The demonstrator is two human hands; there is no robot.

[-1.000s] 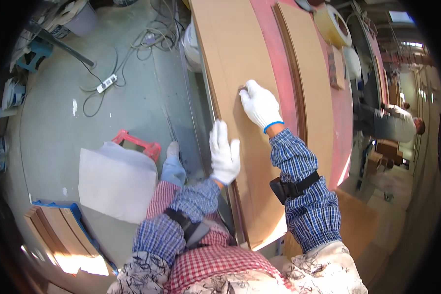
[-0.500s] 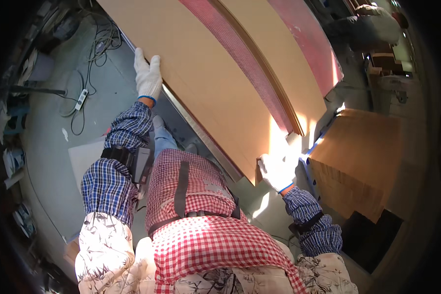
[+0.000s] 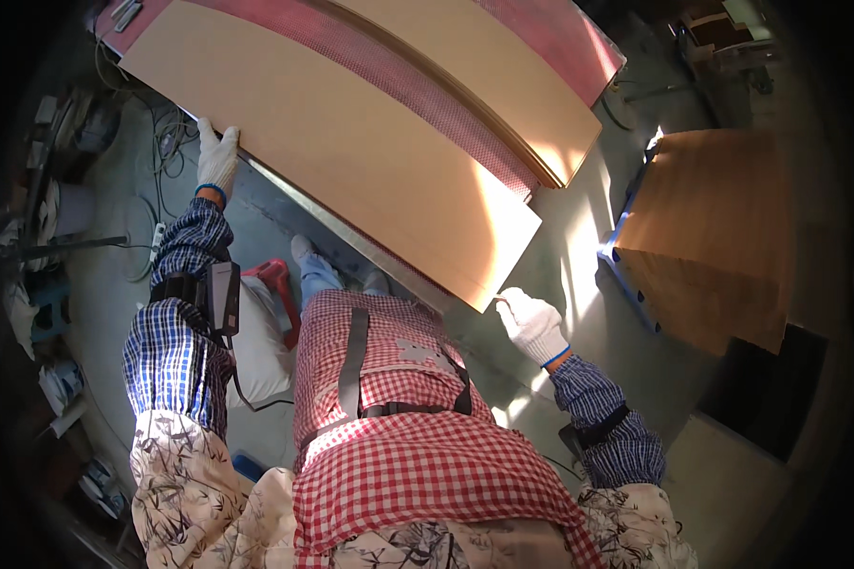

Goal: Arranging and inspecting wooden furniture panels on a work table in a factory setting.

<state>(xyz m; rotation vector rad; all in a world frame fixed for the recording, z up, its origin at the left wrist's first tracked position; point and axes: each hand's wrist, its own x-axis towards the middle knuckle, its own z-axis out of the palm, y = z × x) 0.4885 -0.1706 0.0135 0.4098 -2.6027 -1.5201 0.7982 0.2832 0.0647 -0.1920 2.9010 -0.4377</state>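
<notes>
A long, flat tan board (image 3: pixel 342 142) lies across the top of a stack in front of me. At its near edge, towards the left, my left hand (image 3: pixel 218 163) in a white knitted glove grips the board. The thumb is over the top face, and the other fingertips sit at the edge. My right hand (image 3: pixel 533 327), gloved alike, is at the board's near right corner. Its fingers are pinched together against that corner. A strip of pink bubbly sheet (image 3: pixel 427 104) shows behind the board. Beyond it lies a second stack of tan boards (image 3: pixel 503 76).
A brown wooden block-like stack (image 3: pixel 712 199) stands on blue supports at the right. Cables and a white power strip (image 3: pixel 157 242) lie on the floor at the left. A white sack (image 3: pixel 259 346) and a red frame-like object (image 3: pixel 280 289) are near my left leg.
The view has shifted, so more of the board's left end shows. My right hand has moved from the board's right end to its near corner. My left hand stays at the near edge.
</notes>
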